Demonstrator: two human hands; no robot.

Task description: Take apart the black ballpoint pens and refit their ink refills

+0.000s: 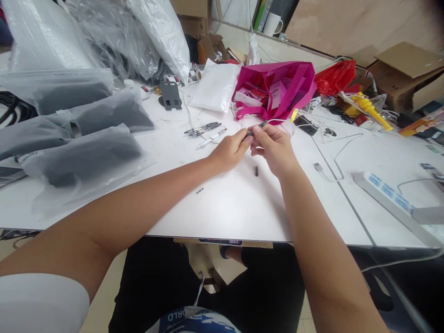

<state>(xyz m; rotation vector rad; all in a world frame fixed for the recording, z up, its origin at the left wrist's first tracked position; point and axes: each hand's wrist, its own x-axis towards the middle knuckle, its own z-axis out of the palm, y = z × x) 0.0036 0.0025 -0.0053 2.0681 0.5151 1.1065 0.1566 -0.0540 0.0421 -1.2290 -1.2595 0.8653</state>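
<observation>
My left hand (231, 149) and my right hand (274, 144) meet above the white table (222, 215). Both are closed on a slim dark pen-like piece (250, 133), mostly hidden by the fingers. Below them on the table lies a short dark cylindrical part (256, 171). A tiny greyish piece (200, 190) rests nearer the front edge, too small to make out. Just beyond my left hand lie dark clear-barrelled pens (203, 129) and a white pen (212, 138).
Bagged dark items (83, 157) crowd the left side. A grey stand (170, 95), a white plastic packet (217, 85) and a magenta bag (298, 88) of boxes stand behind. On the right are a white cable (338, 162) and a power strip (388, 194).
</observation>
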